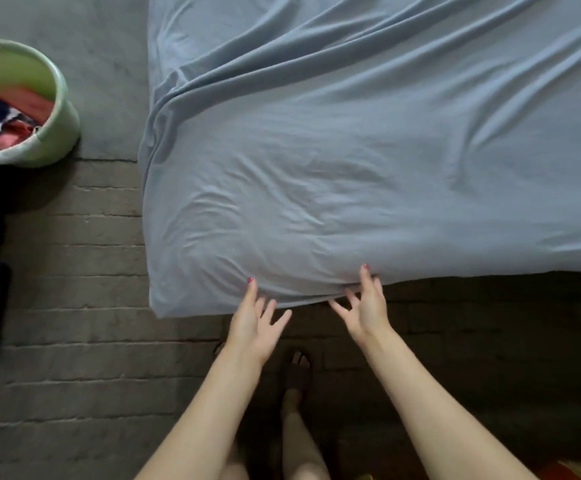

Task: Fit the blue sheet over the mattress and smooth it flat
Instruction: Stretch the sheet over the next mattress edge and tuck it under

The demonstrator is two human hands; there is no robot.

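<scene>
The blue sheet (351,161) covers the whole mattress, which is hidden under it. The cloth wraps the near left corner and has long folds running across the top and small creases near me. My left hand (256,323) is at the near edge with fingers spread, its fingertips touching the sheet's hem. My right hand (365,306) is a little to the right, fingers apart, the thumb resting on the sheet's edge and the other fingers at or under the hem. Neither hand holds a bunch of cloth.
A pale green basket (60,109) with red and dark clothes stands on the floor at the left. The floor is grey brick paving (74,306). My bare leg and foot (297,372) stand close to the bed's near edge. Dark things line the far left border.
</scene>
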